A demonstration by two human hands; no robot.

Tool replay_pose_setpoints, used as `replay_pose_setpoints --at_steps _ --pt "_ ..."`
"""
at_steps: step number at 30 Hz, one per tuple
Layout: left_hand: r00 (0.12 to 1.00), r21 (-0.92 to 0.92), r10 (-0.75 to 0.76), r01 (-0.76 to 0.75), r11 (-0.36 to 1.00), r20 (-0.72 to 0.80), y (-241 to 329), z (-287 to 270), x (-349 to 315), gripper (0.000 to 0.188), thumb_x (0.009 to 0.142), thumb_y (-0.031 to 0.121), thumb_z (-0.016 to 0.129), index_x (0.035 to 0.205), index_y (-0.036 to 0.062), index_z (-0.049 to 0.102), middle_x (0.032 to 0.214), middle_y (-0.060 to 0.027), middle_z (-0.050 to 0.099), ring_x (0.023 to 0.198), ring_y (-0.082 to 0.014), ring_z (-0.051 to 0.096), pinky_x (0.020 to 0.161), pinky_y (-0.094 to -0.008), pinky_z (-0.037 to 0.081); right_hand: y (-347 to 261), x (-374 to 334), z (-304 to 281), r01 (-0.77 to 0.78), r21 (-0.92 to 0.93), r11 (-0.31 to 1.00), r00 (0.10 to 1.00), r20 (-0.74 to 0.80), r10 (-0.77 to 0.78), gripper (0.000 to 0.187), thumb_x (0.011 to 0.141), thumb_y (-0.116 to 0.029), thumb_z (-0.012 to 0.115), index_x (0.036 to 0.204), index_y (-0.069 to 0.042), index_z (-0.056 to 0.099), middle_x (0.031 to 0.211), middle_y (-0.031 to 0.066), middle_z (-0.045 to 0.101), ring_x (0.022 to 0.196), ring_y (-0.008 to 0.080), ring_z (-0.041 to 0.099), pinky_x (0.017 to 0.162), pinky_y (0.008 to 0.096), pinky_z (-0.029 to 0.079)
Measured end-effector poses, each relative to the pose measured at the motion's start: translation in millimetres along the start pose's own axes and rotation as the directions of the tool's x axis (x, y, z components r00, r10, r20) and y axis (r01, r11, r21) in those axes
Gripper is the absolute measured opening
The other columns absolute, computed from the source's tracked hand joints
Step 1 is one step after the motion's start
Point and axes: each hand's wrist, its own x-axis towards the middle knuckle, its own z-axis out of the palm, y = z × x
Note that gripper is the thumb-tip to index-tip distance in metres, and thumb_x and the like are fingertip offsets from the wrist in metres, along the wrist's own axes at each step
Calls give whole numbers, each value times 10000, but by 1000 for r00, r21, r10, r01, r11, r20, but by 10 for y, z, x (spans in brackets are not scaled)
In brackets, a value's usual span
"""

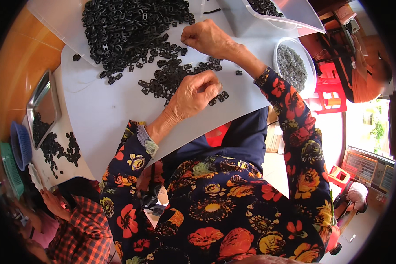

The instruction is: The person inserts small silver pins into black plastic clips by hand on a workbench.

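Note:
My left hand is curled over the near part of the white table, thumb and forefinger pinched together. Whatever it may hold is hidden by the fingers. Small black oblong pieces with two holes lie right under and beside its fingertips. Farther off, my right hand is closed with its fingers bent in, just right of the loose pieces; its contents do not show. A small heap of the same black pieces lies between the hands, and a far bigger pile spreads behind it at the back.
On the right stand a white tub of small clear pieces and a clear bin with black pieces. At left are a metal tray, a blue basket and a green basket. A person in a checked shirt sits at lower left.

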Motion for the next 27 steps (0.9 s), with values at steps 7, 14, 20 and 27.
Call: replay_pose_setpoints --at_steps 7,14,20,27 --pt "1000 -4 18 -18 1000 -7 2 -18 -19 155 868 124 553 800 -12 521 629 -25 480 609 -71 421 576 -262 415 -120 47 49 65 -38 997 998 23 -64 141 779 -103 640 890 -25 674 760 133 669 717 291 652 672 359 522" --pt "999 34 -21 20 999 41 66 -34 -32 226 897 207 525 818 -4 515 683 -20 513 627 -100 476 610 -247 430 -213 135 137 80 -175 981 993 94 -65 82 716 -52 608 789 -17 623 717 150 633 708 338 619 653 408 493" --pt "1000 11 25 -25 1000 1 -16 -6 -37 187 904 178 537 840 1 539 718 -25 558 646 -98 524 618 -245 445 -246 42 89 153 -67 986 988 9 -153 91 735 -21 612 825 -3 616 704 153 639 654 300 629 601 373 496" --pt "992 -154 58 -75 985 -112 -123 -56 -18 158 923 137 502 844 11 555 764 -31 582 677 -88 550 644 -237 451 -380 -437 -228 -225 478 849 973 61 223 168 854 -52 598 991 -16 688 777 23 676 681 49 574 643 222 494"
